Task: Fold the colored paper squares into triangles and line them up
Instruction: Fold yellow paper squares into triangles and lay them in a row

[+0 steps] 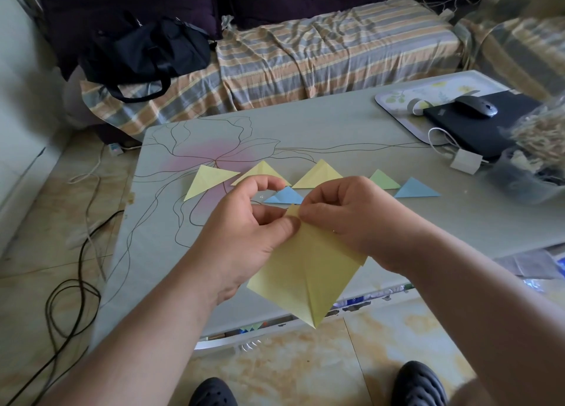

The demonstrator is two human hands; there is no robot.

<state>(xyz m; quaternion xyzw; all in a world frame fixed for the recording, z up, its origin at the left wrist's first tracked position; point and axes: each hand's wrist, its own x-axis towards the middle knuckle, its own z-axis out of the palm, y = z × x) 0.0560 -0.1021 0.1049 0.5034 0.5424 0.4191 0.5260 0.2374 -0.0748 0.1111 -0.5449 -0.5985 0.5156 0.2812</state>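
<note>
A yellow paper square (301, 275) hangs in the air above the table's near edge, creased down its middle. My left hand (244, 231) and my right hand (345, 213) both pinch its top corner together. Behind my hands, folded triangles lie in a row on the grey table (336, 136): a yellow triangle (208, 180) at the left, two more yellow ones (261, 171) (319, 174), a small blue one (284, 196), a green one (382, 179) and a blue one (415, 188) at the right.
A black laptop (477, 127) with a mouse (475, 105) sits on a mat at the table's back right, with a white charger (464, 161) nearby. A striped sofa (305, 53) with a black bag (143, 50) stands behind. Cables (70, 298) lie on the floor at left.
</note>
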